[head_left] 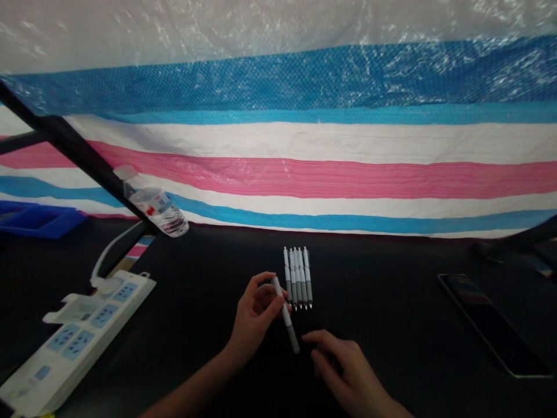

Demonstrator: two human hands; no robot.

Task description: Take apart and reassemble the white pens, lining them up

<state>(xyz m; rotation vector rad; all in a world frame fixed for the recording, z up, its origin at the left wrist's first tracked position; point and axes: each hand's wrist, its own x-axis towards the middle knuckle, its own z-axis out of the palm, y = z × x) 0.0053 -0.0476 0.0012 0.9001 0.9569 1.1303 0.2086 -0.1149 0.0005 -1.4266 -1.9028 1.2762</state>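
My left hand (pixel 256 313) is closed around the upper part of a white pen with a grey grip (pixel 286 313), held tilted with its grey end down and to the right. My right hand (pixel 343 366) is just right of the pen's lower end, apart from it, with thumb and forefinger spread and nothing between them. Behind the left hand, several similar white pens (pixel 298 276) lie side by side on the black table (pixel 374 284), grey grips and tips toward me.
At left lies a white power strip (pixel 82 342) with a plugged-in cable. A clear plastic bottle (pixel 159 209) leans by a black frame bar (pixel 87 154). A blue tray (pixel 43 220) is farther left, a phone (pixel 491 325) at right. A striped plastic sheet (pixel 304 139) hangs behind.
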